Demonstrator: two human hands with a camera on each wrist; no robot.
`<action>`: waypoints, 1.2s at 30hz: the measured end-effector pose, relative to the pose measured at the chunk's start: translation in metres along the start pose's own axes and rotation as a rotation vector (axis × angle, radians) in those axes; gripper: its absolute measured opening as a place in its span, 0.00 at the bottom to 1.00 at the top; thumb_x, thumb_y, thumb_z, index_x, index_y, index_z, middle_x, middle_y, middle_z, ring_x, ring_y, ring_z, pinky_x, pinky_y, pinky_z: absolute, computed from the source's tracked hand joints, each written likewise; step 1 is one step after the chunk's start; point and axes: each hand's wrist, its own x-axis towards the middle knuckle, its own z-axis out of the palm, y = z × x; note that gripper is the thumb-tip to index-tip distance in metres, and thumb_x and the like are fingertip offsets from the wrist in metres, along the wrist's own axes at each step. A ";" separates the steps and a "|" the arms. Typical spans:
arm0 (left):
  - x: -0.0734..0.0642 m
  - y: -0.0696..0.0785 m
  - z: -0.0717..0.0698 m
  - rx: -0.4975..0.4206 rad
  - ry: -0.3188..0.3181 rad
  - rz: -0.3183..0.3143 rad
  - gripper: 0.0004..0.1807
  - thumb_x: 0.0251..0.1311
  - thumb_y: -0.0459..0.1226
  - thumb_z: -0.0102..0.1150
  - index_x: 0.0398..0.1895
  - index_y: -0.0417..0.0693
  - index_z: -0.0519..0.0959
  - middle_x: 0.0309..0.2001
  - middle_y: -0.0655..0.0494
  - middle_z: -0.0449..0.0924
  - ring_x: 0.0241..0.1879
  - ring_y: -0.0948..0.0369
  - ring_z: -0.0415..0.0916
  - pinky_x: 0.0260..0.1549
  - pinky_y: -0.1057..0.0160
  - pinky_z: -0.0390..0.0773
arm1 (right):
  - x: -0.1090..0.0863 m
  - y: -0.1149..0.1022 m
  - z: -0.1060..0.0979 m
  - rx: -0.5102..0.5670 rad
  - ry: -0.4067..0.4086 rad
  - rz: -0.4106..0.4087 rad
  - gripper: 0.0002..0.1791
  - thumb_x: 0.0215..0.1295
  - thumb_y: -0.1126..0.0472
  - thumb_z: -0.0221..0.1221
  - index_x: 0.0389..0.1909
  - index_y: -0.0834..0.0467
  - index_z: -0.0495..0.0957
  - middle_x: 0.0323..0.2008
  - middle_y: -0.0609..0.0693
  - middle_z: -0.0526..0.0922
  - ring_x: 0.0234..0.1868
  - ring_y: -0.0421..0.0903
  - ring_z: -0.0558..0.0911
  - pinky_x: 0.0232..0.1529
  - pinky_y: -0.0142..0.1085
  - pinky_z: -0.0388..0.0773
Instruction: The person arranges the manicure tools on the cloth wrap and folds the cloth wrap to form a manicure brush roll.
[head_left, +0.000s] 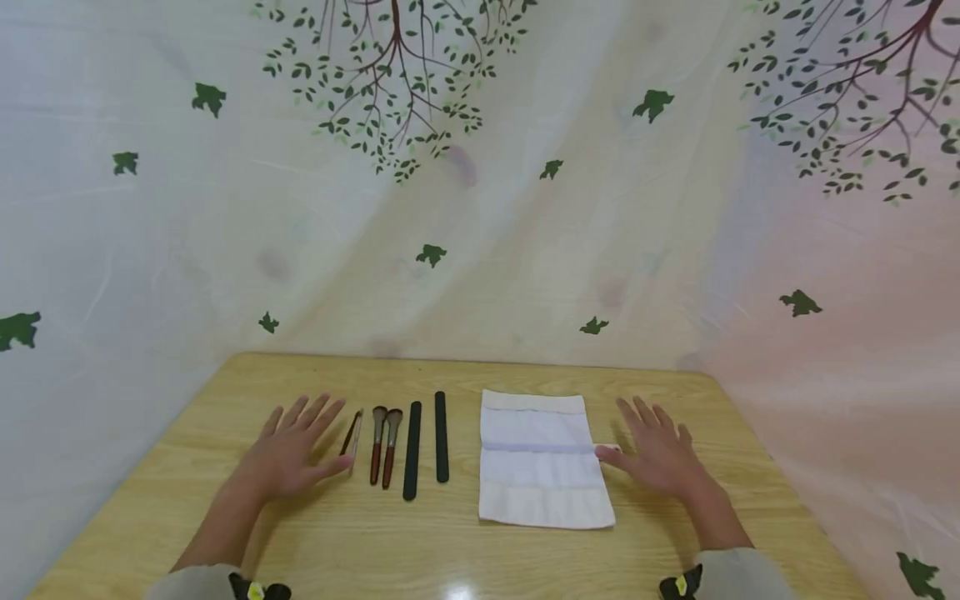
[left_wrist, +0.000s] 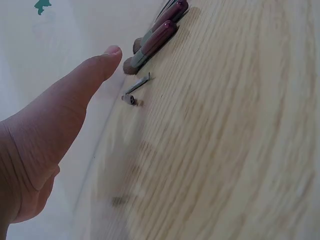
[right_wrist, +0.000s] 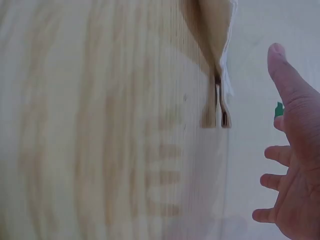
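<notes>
My left hand (head_left: 288, 454) is held with fingers spread at the left of the table, holding nothing. Its thumb is nearest to a pair of thin slender tools (head_left: 357, 433), one dark and one pale; their kind is unclear. Beside them lie two makeup brushes (head_left: 376, 454) (left_wrist: 159, 40) with reddish-brown handles, then two long flat black strips (head_left: 412, 450), like nail files. A white cloth pouch (head_left: 540, 471) with stitched slots lies flat to their right. Fingers spread and holding nothing, my right hand (head_left: 656, 450) is at the pouch's right edge, its thumb by a small strap (right_wrist: 225, 115).
A light wood-grain table (head_left: 457, 550) carries everything. Behind it and at both sides hangs a pale curtain (head_left: 487, 275) printed with branches and green leaves, close against the table's far edge.
</notes>
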 end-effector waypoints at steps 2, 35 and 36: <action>0.003 0.002 0.002 -0.006 0.008 0.012 0.48 0.66 0.65 0.55 0.82 0.52 0.55 0.79 0.40 0.53 0.76 0.33 0.47 0.69 0.28 0.43 | 0.003 -0.004 0.002 0.011 0.005 -0.034 0.53 0.69 0.28 0.54 0.81 0.59 0.52 0.77 0.70 0.53 0.74 0.77 0.52 0.59 0.81 0.46; 0.105 0.076 0.032 -0.062 -0.169 0.181 0.44 0.71 0.63 0.51 0.80 0.48 0.58 0.77 0.43 0.61 0.74 0.39 0.58 0.69 0.32 0.54 | 0.056 -0.104 0.043 0.202 -0.123 -0.092 0.32 0.64 0.43 0.69 0.66 0.53 0.78 0.47 0.49 0.83 0.51 0.50 0.79 0.60 0.57 0.68; 0.108 0.077 0.033 -0.068 -0.174 0.184 0.44 0.71 0.62 0.52 0.80 0.47 0.58 0.76 0.43 0.61 0.74 0.39 0.58 0.69 0.32 0.54 | 0.058 -0.106 0.043 0.208 -0.127 -0.094 0.31 0.64 0.44 0.69 0.65 0.53 0.79 0.45 0.48 0.83 0.48 0.48 0.79 0.58 0.56 0.68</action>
